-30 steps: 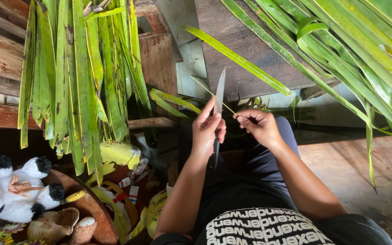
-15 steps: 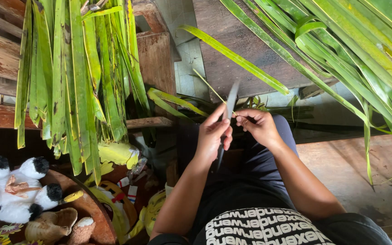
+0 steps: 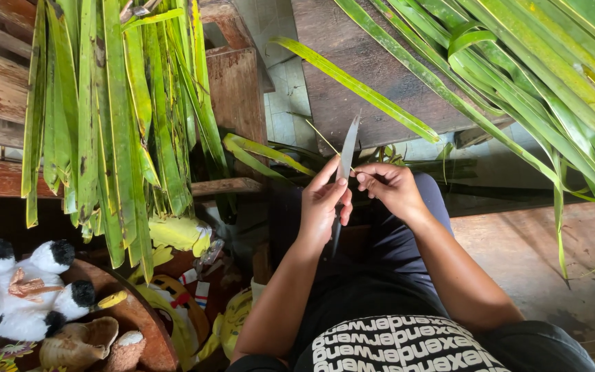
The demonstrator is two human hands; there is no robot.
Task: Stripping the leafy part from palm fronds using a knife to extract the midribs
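Fingers of the left hand were wrapped round the knife, blade pointing up toward 12 o'clock; fingers of the right hand were pinched shut on a thin leaf rib that ran off toward 11 o'clock.

Change over the last second: the blade stayed upright but sat closer in against the right fingertips, and the hands closed up. Looked like a stripping stroke along the rib, though the contact point was too small to confirm.

Green palm leaves hung at 10 o'clock; more fronds at 2 o'clock.

Packaging: at 7 o'clock, below the hanging leaves, yellow wrappers and a small red-and-white packet lay near a black-and-white plush toy.
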